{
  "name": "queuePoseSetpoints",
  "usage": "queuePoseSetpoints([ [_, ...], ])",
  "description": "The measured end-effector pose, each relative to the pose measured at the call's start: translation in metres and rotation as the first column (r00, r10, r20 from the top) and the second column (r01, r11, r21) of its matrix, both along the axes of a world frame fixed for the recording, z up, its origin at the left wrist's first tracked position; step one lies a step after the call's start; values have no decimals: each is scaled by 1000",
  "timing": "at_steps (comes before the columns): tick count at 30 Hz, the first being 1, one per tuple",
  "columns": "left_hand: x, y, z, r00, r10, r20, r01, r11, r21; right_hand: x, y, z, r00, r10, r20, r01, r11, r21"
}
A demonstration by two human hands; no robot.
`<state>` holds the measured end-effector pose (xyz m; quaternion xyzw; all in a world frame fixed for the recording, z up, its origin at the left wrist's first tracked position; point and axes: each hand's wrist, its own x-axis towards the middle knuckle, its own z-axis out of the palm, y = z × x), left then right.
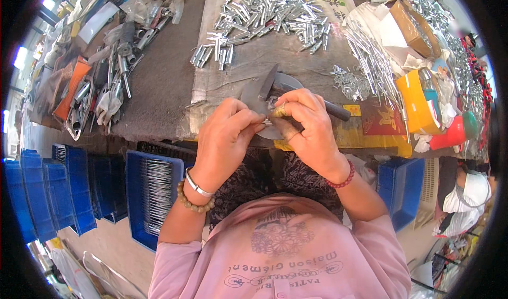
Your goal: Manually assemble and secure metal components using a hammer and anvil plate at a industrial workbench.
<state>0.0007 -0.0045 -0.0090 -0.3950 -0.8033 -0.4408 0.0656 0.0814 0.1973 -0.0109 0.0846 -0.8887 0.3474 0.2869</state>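
Note:
My left hand [226, 136] is closed in a pinch, thumb and forefinger meeting over the near edge of a round grey metal disc [250, 93]. What it pinches is too small to make out. Close by, my right hand [313, 131] is also closed, with its fingertips almost touching the left ones and yellowish wraps on some fingers. A small shiny bit shows at its fingertips, but its kind cannot be told. A hammer [269, 82] lies over the disc just beyond my fingers, its dark handle [337, 110] running out to the right behind my right hand.
Metal tube pieces [270, 13] are heaped at the far middle. Smaller metal parts [352, 82] and long thin rods [373, 55] lie right, near a yellow box [419, 100]. Tools [106, 82] crowd the left. Below the table edge stand a blue crate [138, 209] of rods and another blue bin [399, 185].

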Motion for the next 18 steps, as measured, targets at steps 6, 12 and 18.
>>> queuePoseSetpoints([
  [6, 0, -2, 3, 999, -17, 52, 20, 998, -57, 6, -1, 8, 998, -5, -58, 18, 973, 229],
  [12, 0, -3, 2, 998, -21, 52, 23, 999, -36, 9, 35, 33, 979, -200, 29, 173, 905, 388],
  [18, 0, -3, 3, 996, -27, 84, 29, 999, -21, 25, 42, 37, 961, -217, 170, 151, 930, 335],
])
